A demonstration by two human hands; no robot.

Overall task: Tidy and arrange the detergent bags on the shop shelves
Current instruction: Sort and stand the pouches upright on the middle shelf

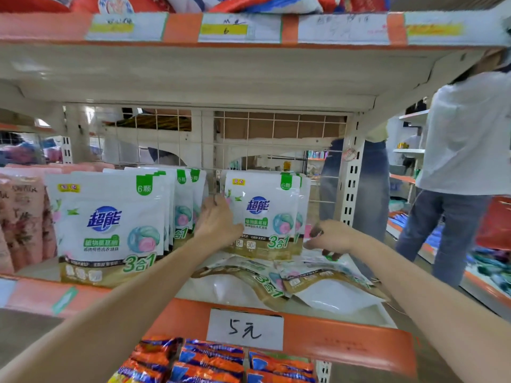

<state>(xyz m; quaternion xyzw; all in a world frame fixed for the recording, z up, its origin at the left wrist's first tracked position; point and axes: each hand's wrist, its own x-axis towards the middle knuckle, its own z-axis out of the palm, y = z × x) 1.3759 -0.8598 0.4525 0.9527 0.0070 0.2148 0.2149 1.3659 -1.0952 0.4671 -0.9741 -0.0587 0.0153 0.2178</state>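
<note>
Left hand (217,221) flat against the upright detergent bags (264,214), fingers straight; right hand (330,236) curled over fallen bags (276,275), grip hidden; shelf (345,341) edge blurred.

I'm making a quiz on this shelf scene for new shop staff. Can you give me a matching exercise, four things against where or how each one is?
Things:
1. left stack of bags
2. loose bags
3. price label
4. left hand

States:
A. lying flat on the shelf
B. stuck on the orange shelf edge
C. standing upright at the shelf's left
D. on the right upright stack

Pairs: 1-C, 2-A, 3-B, 4-D
</note>
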